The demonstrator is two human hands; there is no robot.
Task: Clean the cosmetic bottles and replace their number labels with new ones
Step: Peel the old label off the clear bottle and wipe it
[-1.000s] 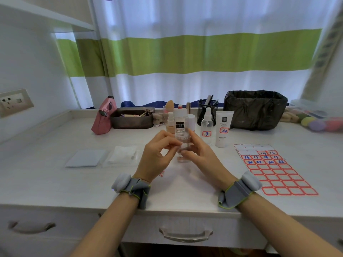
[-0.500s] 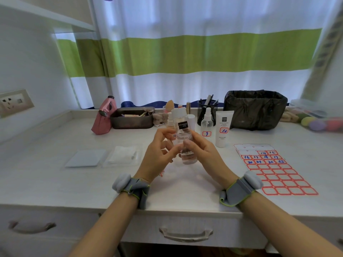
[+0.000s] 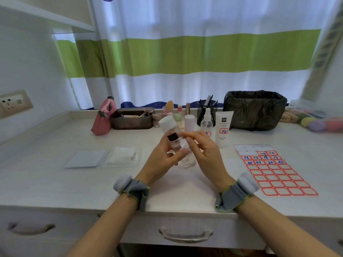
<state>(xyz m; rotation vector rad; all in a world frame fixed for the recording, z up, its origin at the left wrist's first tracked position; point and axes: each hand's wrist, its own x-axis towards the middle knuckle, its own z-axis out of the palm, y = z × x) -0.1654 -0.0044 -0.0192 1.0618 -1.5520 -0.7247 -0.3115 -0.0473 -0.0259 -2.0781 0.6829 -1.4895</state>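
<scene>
A clear cosmetic bottle (image 3: 174, 139) with a white cap and a black brand patch is held above the desk, tilted with its cap to the upper left. My left hand (image 3: 163, 158) grips its lower body from the left. My right hand (image 3: 204, 152) is at the bottle's right side, its thumb and forefinger pinching a small white piece (image 3: 184, 145) against the bottle; I cannot tell whether it is a label or a pad. A sheet of red-framed number labels (image 3: 274, 171) lies flat to the right.
A spray bottle (image 3: 206, 123), a white tube (image 3: 223, 128) with a number label and a white bottle (image 3: 189, 122) stand behind my hands. A pad packet (image 3: 122, 156) and a white square (image 3: 83, 158) lie left. A black bin (image 3: 254, 110), brown tray (image 3: 131, 119) and pink pouch (image 3: 103, 119) line the back.
The bottle has risen from the desk and tipped to the left between both hands. My right fingers have moved onto its side.
</scene>
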